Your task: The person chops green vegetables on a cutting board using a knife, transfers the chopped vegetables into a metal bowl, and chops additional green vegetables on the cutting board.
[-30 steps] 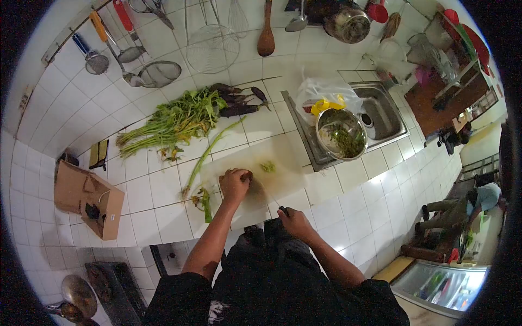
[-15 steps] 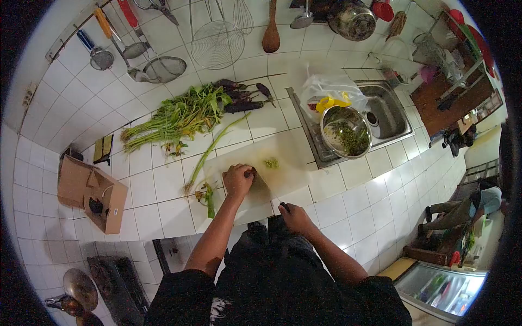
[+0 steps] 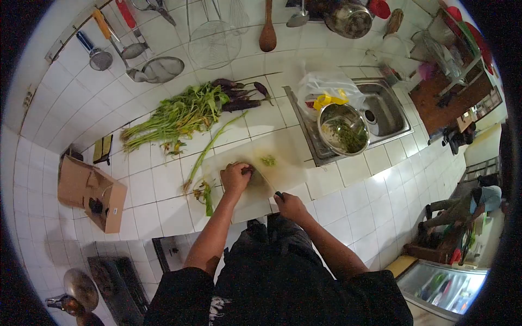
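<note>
Around the frame's centre, your right hand [image 3: 291, 207] grips a knife [image 3: 279, 194]; your left hand [image 3: 235, 177] curls over the cutting board [image 3: 296, 168], its hold unclear, near chopped greens [image 3: 268, 160].

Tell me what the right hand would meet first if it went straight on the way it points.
Probably the left hand: the right hand, with its knife, points up and left in the picture, over the board. Depth is unclear, so it might pass above.
</note>
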`<state>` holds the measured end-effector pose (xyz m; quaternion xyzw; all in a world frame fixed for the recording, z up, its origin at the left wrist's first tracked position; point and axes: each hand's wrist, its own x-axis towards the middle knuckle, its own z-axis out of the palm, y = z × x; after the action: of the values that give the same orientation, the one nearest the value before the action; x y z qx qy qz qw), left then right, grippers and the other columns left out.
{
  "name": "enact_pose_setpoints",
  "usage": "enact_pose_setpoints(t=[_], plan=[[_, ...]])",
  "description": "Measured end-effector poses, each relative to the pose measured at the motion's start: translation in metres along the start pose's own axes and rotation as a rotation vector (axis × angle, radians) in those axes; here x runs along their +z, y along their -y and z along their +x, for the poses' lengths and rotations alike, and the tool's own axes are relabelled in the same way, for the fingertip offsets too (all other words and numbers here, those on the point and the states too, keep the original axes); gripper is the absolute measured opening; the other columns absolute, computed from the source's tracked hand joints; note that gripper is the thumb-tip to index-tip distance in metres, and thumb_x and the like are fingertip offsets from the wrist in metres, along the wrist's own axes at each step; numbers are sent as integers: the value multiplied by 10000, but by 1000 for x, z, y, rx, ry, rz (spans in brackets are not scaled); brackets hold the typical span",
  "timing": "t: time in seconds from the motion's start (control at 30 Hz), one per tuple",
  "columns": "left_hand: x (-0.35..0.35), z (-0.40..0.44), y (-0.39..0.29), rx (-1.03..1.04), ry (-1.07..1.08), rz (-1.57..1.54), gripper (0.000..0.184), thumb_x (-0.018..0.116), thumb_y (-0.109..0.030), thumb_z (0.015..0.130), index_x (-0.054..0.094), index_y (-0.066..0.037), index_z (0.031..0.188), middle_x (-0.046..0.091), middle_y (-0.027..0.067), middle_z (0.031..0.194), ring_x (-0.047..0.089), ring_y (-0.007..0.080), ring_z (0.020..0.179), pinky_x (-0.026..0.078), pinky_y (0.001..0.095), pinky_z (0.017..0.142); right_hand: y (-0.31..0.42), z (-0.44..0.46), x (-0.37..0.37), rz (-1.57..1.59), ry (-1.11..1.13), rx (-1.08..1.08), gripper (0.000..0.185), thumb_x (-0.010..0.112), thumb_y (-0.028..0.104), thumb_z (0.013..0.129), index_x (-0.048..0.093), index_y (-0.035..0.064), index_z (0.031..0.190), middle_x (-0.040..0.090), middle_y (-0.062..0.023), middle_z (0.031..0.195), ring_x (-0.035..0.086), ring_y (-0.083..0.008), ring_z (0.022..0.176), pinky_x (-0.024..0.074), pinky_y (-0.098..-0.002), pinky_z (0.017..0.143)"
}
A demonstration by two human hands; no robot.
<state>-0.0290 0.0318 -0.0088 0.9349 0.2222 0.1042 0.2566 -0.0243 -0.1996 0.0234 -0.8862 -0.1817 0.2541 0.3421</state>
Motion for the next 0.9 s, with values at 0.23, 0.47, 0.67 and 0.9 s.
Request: enact_pose_setpoints(t=[0.23, 0.47, 0.67, 0.9], plan=[[-1, -2, -2, 4, 15, 8, 195, 732, -218, 676, 729, -191, 869, 686, -4, 910, 599, 242, 917, 420, 443, 806, -4, -17, -3, 36, 44, 42, 477, 499, 408, 949, 626, -51, 910, 629, -299, 817, 610, -476, 831, 467, -512, 748], [0, -2, 0, 18, -16, -11, 209, 717, -195, 682, 726, -175, 890, 695, 4, 924, 601, 248, 938, 419, 439, 810, 0, -15, -4, 9, 116, 35, 519, 422, 443, 970, 618, -38, 987, 636, -307, 898, 594, -492, 911, 466, -543, 818], [6, 2, 5, 36, -9, 41, 196, 711, -202, 685, 731, -182, 880, 695, 8, 926, 609, 245, 939, 422, 441, 806, 16, 15, 2, 8, 95, 9, 483, 452, 408, 962, 619, -46, 949, 632, -306, 876, 596, -494, 895, 467, -539, 795], [-4, 4, -3, -48, 63, -23, 179, 720, -216, 696, 731, -152, 862, 695, 49, 962, 631, 265, 933, 462, 450, 788, 5, -2, -15, -85, 64, 47, 483, 475, 413, 950, 618, -48, 921, 635, -303, 863, 608, -476, 872, 470, -531, 791]])
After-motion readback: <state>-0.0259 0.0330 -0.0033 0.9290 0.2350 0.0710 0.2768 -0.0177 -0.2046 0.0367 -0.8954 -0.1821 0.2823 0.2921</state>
